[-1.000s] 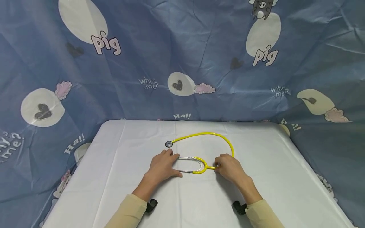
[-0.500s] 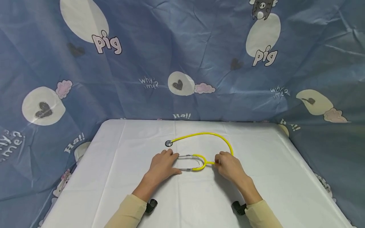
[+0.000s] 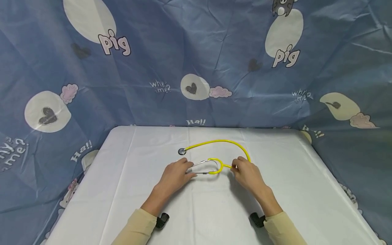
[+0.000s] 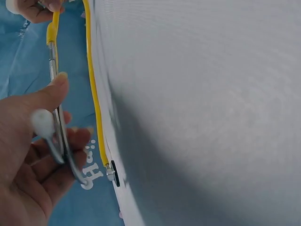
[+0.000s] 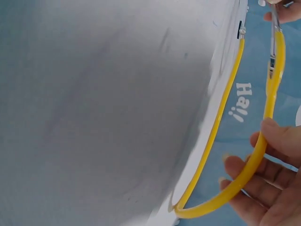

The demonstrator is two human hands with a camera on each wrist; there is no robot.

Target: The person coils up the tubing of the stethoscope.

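Observation:
A stethoscope with yellow tubing stretches between both hands in the head view. My left hand grips its metal ear tubes between thumb and fingers, and a pale ear tip sticks out by the palm. With thumb and fingers my right hand pinches the tubing just beyond the yellow fork. From there the tube curves over the fingers and bends back along the table. Both wrist views show the held part raised off the cloth. The round chest piece lies on the table, beyond the left hand.
White cloth covers the table, with a few creases. Behind and at the sides hangs a blue printed curtain. A black wrist camera sits on the left wrist and another black camera on the right.
Both hands have lifted the ear tubes and fork off the table, the fork moving up in the head view and tilting. The chest piece has stayed where it lay.

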